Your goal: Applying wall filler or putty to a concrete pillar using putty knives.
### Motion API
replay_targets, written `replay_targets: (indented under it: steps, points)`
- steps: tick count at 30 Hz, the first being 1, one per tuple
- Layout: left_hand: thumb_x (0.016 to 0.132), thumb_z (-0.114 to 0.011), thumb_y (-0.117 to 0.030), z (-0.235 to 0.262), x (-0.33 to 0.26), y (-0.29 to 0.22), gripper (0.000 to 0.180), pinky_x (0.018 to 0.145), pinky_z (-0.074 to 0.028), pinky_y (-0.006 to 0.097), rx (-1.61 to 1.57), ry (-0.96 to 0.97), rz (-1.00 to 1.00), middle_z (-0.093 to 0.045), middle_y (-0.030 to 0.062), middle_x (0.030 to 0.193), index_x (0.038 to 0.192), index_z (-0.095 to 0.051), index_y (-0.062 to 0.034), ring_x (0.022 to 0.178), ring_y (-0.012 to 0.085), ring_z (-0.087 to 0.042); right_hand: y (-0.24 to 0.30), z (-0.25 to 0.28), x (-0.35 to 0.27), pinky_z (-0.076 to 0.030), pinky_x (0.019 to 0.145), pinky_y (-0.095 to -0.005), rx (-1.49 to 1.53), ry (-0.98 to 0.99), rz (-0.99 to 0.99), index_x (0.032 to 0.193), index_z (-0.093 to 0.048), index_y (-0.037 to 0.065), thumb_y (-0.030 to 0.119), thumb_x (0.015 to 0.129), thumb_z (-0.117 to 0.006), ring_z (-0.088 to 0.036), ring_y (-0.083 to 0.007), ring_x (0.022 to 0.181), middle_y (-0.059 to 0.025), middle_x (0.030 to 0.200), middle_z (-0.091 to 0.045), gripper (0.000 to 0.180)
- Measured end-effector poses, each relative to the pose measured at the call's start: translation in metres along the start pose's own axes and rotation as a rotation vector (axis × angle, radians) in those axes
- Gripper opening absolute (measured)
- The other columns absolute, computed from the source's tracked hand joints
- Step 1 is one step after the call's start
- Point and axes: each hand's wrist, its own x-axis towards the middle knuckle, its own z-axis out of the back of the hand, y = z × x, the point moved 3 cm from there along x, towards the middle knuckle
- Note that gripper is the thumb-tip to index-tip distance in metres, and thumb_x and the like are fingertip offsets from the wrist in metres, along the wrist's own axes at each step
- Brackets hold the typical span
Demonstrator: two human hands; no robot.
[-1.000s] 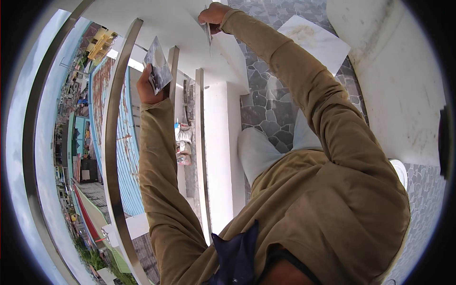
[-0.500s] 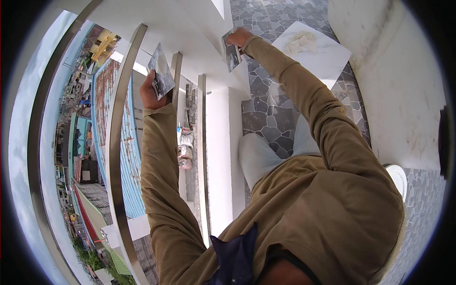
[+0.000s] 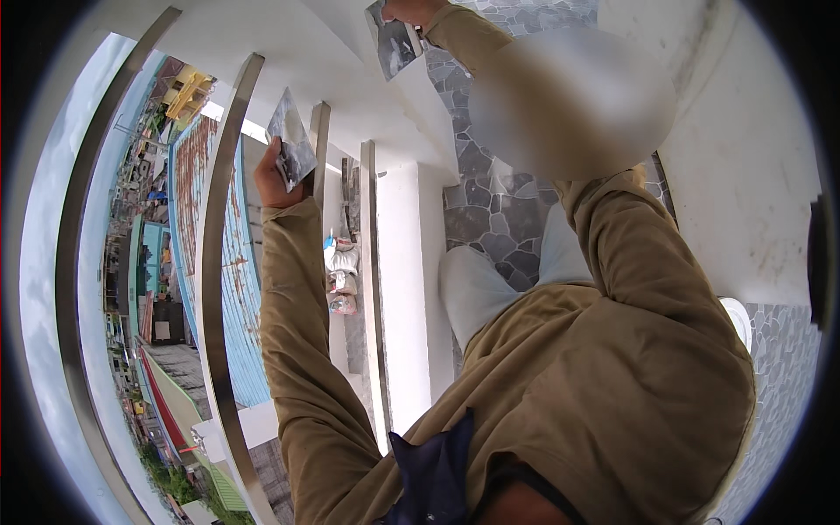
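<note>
My left hand [image 3: 282, 178] is closed around the lower edge of a thin metal plate [image 3: 293, 140], held tilted beside the railing. Pale smears lie on the plate's face. At the top of the view, my right hand [image 3: 416, 9] grips a rectangular metal trowel [image 3: 394, 45] by its back. The trowel is against or very close to the white wall face [image 3: 350, 44]; I cannot tell whether it touches. A blurred oval patch covers part of my right forearm and the floor beyond it.
Metal railing bars [image 3: 219, 227] stand at my left, with rooftops [image 3: 206, 175] far below. Filled sacks [image 3: 341, 258] lie below, beyond the railing. A patterned stone floor [image 3: 490, 214] lies under my legs, and a white slab [image 3: 744, 157] rises at right.
My right hand and its trowel have moved up and left along the white wall. My left hand has barely moved. The white board with a pale heap is now hidden by the blur.
</note>
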Motion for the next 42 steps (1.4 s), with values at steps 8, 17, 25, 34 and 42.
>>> replay_targets:
  steps: [8,17,25,34,42]
  points:
    - [0.088,-0.052,-0.016,-0.019,-0.001,0.004,0.027,0.07,-0.052,0.033,-0.092,0.006,-0.005,-0.063,0.012,0.095,0.105,-0.057,0.0049,0.083,0.0217,-0.063,-0.12,-0.031,-0.003,-0.049,0.057,-0.0392,-0.144,0.016,-0.121,0.083,-0.061,-0.012,0.022,0.06,-0.067,-0.062,-0.0296,0.069,-0.0208,0.076,-0.062,0.042]
    - [0.09,-0.049,-0.018,-0.015,-0.003,0.002,0.029,0.07,-0.051,0.032,-0.052,-0.014,-0.002,-0.063,0.0114,0.095,0.108,-0.055,0.0037,0.083,0.0202,-0.063,-0.06,-0.051,-0.016,-0.053,0.054,-0.0384,0.154,0.062,-0.131,0.08,-0.06,-0.009,0.013,0.064,-0.064,-0.062,-0.026,0.061,-0.0155,0.075,-0.061,0.027]
    - [0.088,-0.051,-0.014,-0.011,0.004,0.003,0.025,0.08,-0.049,0.037,-0.084,0.015,0.016,-0.063,0.0115,0.099,0.106,-0.055,0.0028,0.087,0.0241,-0.062,0.047,-0.051,-0.005,-0.049,0.044,-0.0382,0.421,-0.02,0.012,0.075,-0.056,-0.006,0.005,0.07,-0.056,-0.062,-0.0238,0.061,-0.0166,0.07,-0.059,0.012]
    - [0.069,-0.068,0.006,-0.042,-0.004,0.007,0.055,0.078,-0.048,0.027,0.024,0.096,-0.079,-0.061,0.0101,0.102,0.12,-0.048,0.0058,0.089,0.0141,-0.059,0.013,0.013,0.043,-0.05,0.049,-0.0381,-0.231,0.056,0.369,0.073,-0.061,-0.002,0.009,0.074,-0.057,-0.06,-0.0255,0.057,-0.0138,0.067,-0.06,0.012]
    - [0.086,-0.054,-0.015,-0.021,0.002,0.007,0.025,0.077,-0.049,0.036,-0.09,0.026,0.025,-0.063,0.0103,0.095,0.105,-0.056,0.0012,0.084,0.0236,-0.062,-0.062,-0.032,0.014,-0.046,0.053,-0.0381,0.002,-0.019,-0.024,0.081,-0.06,-0.012,0.012,0.063,-0.064,-0.057,-0.0263,0.06,-0.0186,0.078,-0.059,0.03]
